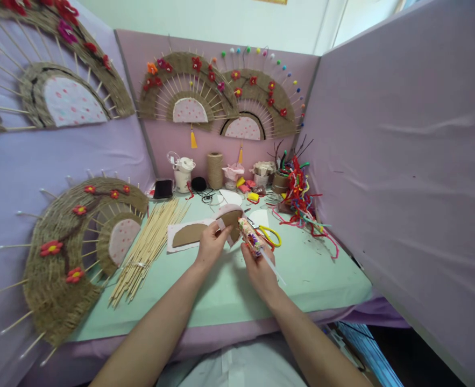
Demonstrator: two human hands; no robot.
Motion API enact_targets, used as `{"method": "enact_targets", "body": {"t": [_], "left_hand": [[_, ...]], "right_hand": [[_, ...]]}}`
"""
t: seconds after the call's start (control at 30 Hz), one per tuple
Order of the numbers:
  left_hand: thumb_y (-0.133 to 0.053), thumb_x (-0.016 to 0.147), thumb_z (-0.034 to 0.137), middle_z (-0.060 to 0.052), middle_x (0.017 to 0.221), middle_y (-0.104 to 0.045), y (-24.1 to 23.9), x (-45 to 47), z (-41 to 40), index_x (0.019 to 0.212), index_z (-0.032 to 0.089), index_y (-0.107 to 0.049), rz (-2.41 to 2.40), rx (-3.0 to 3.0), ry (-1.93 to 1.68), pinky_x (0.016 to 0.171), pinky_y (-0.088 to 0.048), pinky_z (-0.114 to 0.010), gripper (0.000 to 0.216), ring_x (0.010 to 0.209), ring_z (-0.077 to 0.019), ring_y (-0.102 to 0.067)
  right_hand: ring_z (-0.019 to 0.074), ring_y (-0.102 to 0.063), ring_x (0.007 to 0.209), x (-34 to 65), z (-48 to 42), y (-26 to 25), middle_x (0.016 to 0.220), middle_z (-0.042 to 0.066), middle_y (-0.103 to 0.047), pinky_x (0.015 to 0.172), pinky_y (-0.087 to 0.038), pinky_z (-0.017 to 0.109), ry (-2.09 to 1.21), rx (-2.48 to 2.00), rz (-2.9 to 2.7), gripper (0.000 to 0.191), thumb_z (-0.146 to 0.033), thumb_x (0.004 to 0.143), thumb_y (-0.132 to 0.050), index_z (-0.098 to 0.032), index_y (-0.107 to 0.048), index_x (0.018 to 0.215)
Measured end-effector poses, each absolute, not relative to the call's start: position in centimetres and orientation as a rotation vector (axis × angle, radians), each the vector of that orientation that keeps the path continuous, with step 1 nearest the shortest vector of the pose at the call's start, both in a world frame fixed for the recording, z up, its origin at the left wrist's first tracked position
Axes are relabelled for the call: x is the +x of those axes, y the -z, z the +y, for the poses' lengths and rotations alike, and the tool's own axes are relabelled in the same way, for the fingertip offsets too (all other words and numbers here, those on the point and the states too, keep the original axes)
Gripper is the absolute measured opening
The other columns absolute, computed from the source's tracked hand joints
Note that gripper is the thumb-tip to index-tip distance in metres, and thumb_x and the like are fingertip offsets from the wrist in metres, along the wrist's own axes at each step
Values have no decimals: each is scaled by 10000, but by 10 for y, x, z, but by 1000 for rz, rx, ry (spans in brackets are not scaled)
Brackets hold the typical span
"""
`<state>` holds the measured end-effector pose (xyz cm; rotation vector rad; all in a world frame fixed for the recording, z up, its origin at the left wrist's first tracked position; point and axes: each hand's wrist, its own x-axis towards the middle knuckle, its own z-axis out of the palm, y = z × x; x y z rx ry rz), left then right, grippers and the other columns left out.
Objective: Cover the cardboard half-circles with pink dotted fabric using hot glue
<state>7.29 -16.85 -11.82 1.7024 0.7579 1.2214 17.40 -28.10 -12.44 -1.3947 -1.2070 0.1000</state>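
My left hand point(213, 244) pinches a brown cardboard half-disc point(234, 221) by its pale fabric edge, holding it up off the table. In my right hand point(259, 269) is a flower-patterned glue gun point(252, 236), and a whitish glue stick point(273, 266) sticks out of its back end. The gun's front end is at the right side of the half-disc; whether they touch I cannot tell. Left of my left hand, a second cardboard half-disc point(189, 235) lies on white cloth. Yellow-handled scissors point(270, 234) lie just beyond my right hand, partly hidden by the glue gun.
A bundle of thin wooden sticks point(148, 250) lies to the left, beside a twine-wrapped fan point(59, 258). At the back stand a twine spool point(215, 171), a white container point(184, 174) and black yarn point(199, 184). Colourful pipe cleaners point(299, 188) spill over on the right. Cloth-covered panels enclose the table.
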Motion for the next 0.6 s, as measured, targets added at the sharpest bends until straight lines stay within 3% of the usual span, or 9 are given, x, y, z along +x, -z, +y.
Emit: {"method": "enact_targets", "body": {"t": [0.1, 0.3, 0.6], "left_hand": [[-604, 759, 351, -49, 788, -669, 119, 74, -173, 795, 144, -679, 807, 1804, -1276, 694, -462, -280, 224, 748, -173, -601], [-589, 766, 331, 3, 551, -543, 120, 76, -183, 580, 162, -599, 932, 2055, -1446, 546, -390, -234, 251, 562, -124, -502], [-590, 775, 310, 2, 526, -532, 119, 76, -187, 537, 177, -553, 967, 2154, -1529, 529, -372, -244, 275, 514, -115, -478]], "right_hand": [[216, -562, 886, 175, -278, 128, 833, 59, -599, 780, -452, 342, 9, -1396, -1246, 142, -298, 867, -484, -205, -592, 876], [220, -550, 914, 177, -279, 131, 932, 81, -589, 783, -441, 336, 56, -1409, -1290, 163, -289, 885, -460, -200, -552, 985], [205, -533, 798, 181, -277, 131, 836, 56, -552, 739, -444, 333, 47, -1423, -1247, 116, -275, 873, -472, -201, -541, 930]]}}
